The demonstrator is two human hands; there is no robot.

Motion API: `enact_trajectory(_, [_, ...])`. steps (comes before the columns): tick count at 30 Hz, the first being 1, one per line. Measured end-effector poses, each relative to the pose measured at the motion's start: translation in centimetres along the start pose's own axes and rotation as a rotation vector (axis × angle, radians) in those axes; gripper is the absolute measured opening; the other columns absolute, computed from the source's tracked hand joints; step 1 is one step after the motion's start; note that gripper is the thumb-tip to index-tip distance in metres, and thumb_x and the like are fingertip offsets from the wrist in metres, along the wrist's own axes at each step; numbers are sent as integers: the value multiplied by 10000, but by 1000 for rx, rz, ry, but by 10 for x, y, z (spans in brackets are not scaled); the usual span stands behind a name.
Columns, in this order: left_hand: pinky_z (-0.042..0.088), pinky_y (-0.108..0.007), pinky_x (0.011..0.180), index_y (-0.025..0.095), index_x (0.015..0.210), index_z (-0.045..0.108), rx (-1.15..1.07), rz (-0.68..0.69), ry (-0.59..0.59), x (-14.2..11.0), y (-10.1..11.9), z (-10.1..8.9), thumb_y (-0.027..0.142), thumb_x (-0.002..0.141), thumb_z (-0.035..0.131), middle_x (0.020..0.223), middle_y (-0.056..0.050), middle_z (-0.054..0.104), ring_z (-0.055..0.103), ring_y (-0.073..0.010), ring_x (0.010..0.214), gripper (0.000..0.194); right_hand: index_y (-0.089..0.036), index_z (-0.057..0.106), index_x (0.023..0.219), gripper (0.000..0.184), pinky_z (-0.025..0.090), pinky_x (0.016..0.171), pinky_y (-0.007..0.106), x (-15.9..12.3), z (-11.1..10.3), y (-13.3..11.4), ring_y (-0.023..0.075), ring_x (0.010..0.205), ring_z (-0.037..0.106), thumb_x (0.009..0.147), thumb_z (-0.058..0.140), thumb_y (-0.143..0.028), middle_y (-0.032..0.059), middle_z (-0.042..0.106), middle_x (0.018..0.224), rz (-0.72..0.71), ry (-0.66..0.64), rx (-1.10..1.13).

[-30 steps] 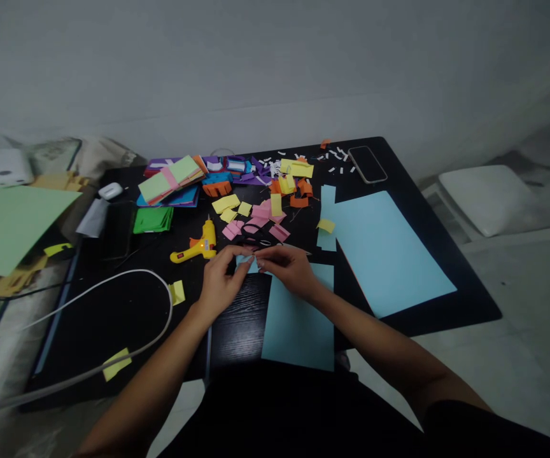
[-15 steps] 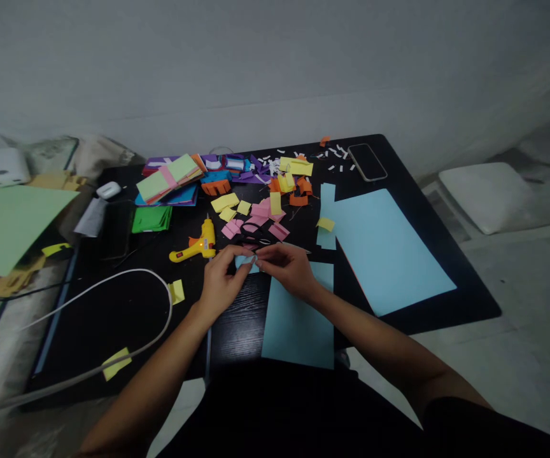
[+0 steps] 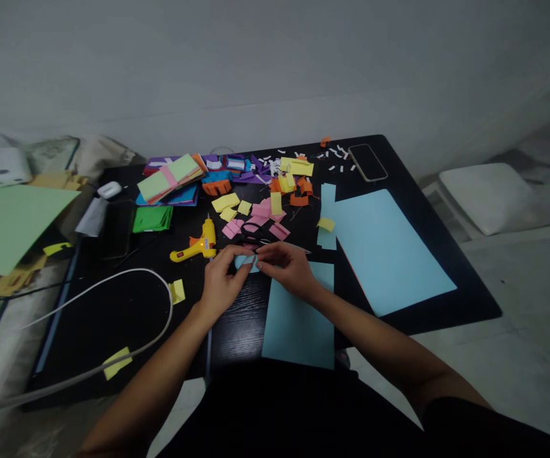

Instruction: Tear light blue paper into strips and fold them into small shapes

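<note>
Between my fingertips is a small piece of light blue paper [image 3: 252, 266], partly covered by both hands. My left hand [image 3: 222, 277] is closed on its left side, thumb and fingers pinching it. On its right side my right hand [image 3: 288, 267] pinches it too, just above a blue paper sheet [image 3: 298, 324] lying near the table's front edge. Dark-handled scissors [image 3: 253, 230] lie beyond my hands among pink paper pieces [image 3: 261, 211]. Left of them rests a yellow glue gun [image 3: 201, 243], its switch lit orange.
A large blue sheet [image 3: 389, 248] and blue strips [image 3: 327, 200] lie on the right of the black table [image 3: 478, 304], with a phone [image 3: 367, 162] behind. Coloured paper stacks [image 3: 172, 178] and scraps fill the back. A white cable [image 3: 167, 324] loops across the left.
</note>
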State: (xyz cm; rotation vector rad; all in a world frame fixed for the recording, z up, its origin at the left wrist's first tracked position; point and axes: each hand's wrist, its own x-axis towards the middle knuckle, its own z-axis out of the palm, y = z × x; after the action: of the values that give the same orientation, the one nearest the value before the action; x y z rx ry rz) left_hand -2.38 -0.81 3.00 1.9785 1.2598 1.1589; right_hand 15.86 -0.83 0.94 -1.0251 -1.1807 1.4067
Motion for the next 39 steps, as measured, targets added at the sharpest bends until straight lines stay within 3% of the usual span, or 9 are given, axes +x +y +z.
enact_trajectory(14, [554, -332, 865, 212, 1004, 699, 3, 32, -1, -2, -3, 1, 211, 957, 650, 967, -30, 759, 711, -189, 918, 69, -217, 794, 935, 216, 622, 861, 356, 1, -1, -1, 190, 861, 754, 789, 834, -371, 45, 798, 922, 8, -11, 0])
enact_trajectory(21, [570, -356, 902, 211, 1006, 710, -7, 38, 2, -2, -3, 1, 186, 965, 605, 1004, -52, 770, 720, -205, 962, 115, -206, 799, 928, 354, 640, 781, 339, 4, -2, 3, 167, 736, 736, 718, 891, -476, 24, 783, 825, 60, -25, 100])
enact_trajectory(39, [566, -347, 883, 210, 1004, 706, -16, 36, 2, -2, -10, 1, 162, 950, 614, 987, -44, 759, 709, -201, 950, 117, -197, 814, 865, 278, 631, 740, 305, 9, -6, 1, 143, 692, 723, 704, 904, -405, 5, 767, 763, 187, -136, 196])
